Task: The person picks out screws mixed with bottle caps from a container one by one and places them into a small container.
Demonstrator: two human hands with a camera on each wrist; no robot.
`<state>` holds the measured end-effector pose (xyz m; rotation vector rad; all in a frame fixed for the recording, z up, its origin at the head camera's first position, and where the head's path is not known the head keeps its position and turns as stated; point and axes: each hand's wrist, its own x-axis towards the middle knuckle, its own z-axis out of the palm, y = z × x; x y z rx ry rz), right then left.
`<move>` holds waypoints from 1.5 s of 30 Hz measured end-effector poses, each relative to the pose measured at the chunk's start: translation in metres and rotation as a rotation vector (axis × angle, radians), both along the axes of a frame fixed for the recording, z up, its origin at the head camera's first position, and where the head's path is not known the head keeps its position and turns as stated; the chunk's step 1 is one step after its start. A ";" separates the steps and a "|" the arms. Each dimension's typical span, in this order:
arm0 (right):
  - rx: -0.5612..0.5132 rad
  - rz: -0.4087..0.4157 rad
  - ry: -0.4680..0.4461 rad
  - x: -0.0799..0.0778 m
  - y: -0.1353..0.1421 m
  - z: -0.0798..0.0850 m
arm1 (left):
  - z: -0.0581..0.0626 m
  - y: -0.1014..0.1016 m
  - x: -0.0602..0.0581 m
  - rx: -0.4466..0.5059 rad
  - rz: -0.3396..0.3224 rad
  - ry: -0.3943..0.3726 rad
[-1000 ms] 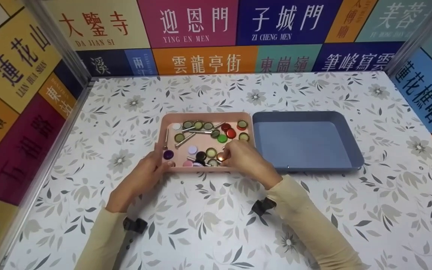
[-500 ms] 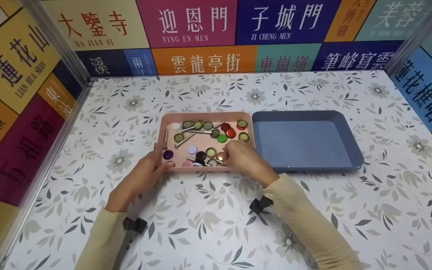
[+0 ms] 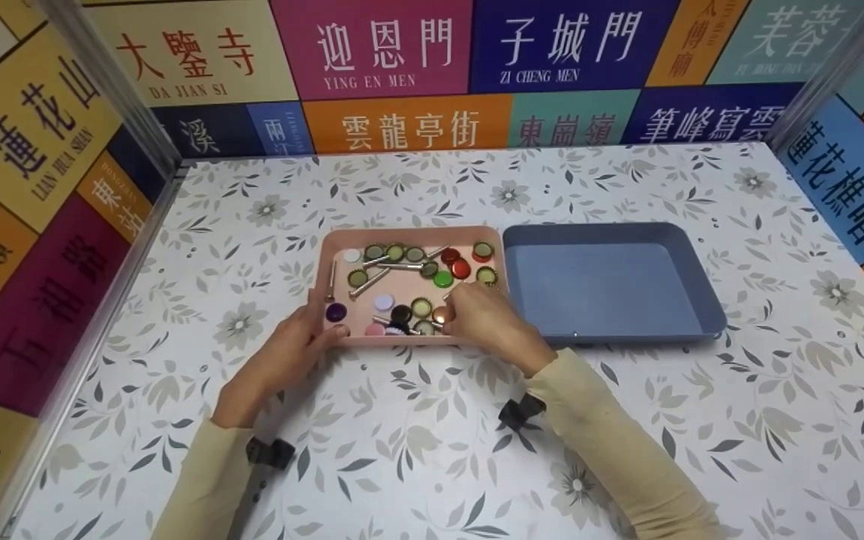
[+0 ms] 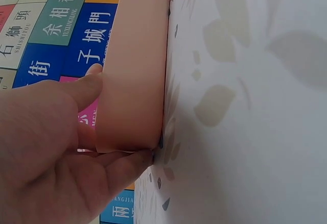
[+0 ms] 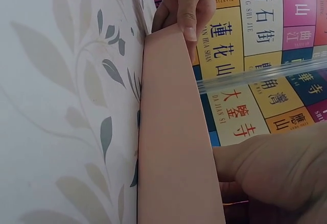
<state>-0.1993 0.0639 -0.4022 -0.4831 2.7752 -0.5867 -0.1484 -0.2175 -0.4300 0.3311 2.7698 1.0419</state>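
Observation:
A pink tray [image 3: 409,340] holds loose bottle caps and metal screws. My left hand [image 3: 291,343] holds its front left corner, the thumb over the rim and the fingers along the outer wall; the left wrist view shows this hand [image 4: 66,147] at the corner up close. Curled fingers of my right hand [image 3: 488,319] reach into the tray's front right part, beside an orange cap [image 3: 440,315] and a screw [image 3: 383,320] among the caps. The right fingertips are hidden, so what they pinch does not show. A purple cap [image 3: 336,312] lies near my left thumb.
A blue-grey tray [image 3: 612,289] with nothing in it stands against the pink tray's right side. Both rest on a floral-patterned tabletop [image 3: 432,442]. Panels with printed characters [image 3: 394,49] wall in the back and the sides.
My right hand and forearm have shifted very slightly left, with the fingers still down in the pink tray. The left hand stays at its corner. Caps and screws look unmoved.

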 end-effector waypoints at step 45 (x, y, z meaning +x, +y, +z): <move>0.034 0.132 0.324 0.002 0.006 0.006 | 0.000 0.002 0.000 -0.010 0.035 -0.062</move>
